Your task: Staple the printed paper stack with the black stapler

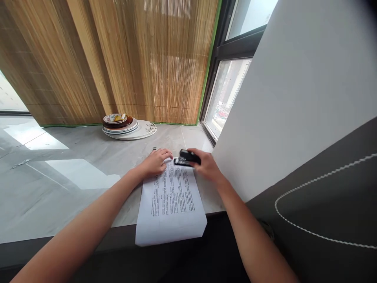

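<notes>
My right hand (206, 165) is wrapped round a black stapler (188, 158), its jaw end pointing left over the far edge of the paper. Printed text in columns covers the white paper (171, 196), which lies on the grey stone sill; its near end hangs over the sill's front edge and curls. My left hand (156, 162) rests on the paper's far left corner, fingers slightly bent and thumb apart from them. Whether the paper is one sheet or several, I cannot tell. A small dark piece (154, 148) lies just beyond my left hand, too small to name.
A stack of plates (123, 127) stands at the back of the sill (70, 208), before a bamboo blind (132, 59). A white wall (282, 86) rises close on the right, beside a dark-framed window (228, 90). A bead chain (312, 182) hangs at lower right.
</notes>
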Available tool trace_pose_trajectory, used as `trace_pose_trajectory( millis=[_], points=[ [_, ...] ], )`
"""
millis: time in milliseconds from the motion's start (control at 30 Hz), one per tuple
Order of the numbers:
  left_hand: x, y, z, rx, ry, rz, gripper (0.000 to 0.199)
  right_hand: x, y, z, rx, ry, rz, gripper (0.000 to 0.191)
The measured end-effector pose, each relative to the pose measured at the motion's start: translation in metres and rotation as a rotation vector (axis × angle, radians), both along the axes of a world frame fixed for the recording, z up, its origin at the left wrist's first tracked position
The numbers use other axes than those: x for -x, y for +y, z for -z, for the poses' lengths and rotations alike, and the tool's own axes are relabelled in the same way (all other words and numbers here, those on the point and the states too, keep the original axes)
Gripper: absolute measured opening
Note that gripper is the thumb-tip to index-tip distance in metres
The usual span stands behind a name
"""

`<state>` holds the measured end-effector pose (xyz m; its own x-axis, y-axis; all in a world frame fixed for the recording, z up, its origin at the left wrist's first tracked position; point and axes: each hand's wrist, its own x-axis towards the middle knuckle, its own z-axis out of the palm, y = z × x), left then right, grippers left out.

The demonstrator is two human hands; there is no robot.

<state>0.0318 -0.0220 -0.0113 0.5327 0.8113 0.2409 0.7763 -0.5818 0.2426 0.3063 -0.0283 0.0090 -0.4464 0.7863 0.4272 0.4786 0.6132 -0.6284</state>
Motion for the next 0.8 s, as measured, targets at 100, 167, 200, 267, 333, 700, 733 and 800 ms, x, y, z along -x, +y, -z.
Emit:
trace_pose_trajectory(
  millis=[100, 167, 200, 267, 333, 700, 733, 800],
  points=[
    [-0.012, -0.007, -0.003, 0.012, 0.001, 0.046, 0.048, -0.025, 0.017, 0.003, -0.112, -0.046, 0.229, 0.052],
    [-0.02, -0.01, -0.001, 0.035, 0.03, 0.107, 0.056, -0.036, 0.024, 0.006, -0.148, -0.138, 0.256, 0.058],
    [-0.023, -0.011, 0.001, 0.046, 0.052, 0.135, 0.061, -0.038, 0.025, 0.008, -0.157, -0.19, 0.254, 0.062],
    [-0.027, -0.013, 0.003, 0.055, 0.09, 0.165, 0.07, -0.039, 0.026, 0.01, -0.17, -0.285, 0.257, 0.067],
    [-0.028, -0.016, 0.005, 0.046, 0.107, 0.165, 0.073, -0.037, 0.026, 0.012, -0.159, -0.323, 0.251, 0.068],
    [-0.029, -0.017, 0.004, 0.035, 0.087, 0.176, 0.07, -0.029, 0.03, 0.019, -0.068, -0.239, 0.129, 0.07],
    [-0.029, -0.017, 0.004, 0.037, 0.077, 0.192, 0.07, -0.029, 0.03, 0.019, -0.074, -0.243, 0.135, 0.07],
    [-0.029, -0.018, 0.003, 0.045, 0.051, 0.227, 0.07, -0.028, 0.03, 0.018, -0.079, -0.254, 0.14, 0.071]
  ],
)
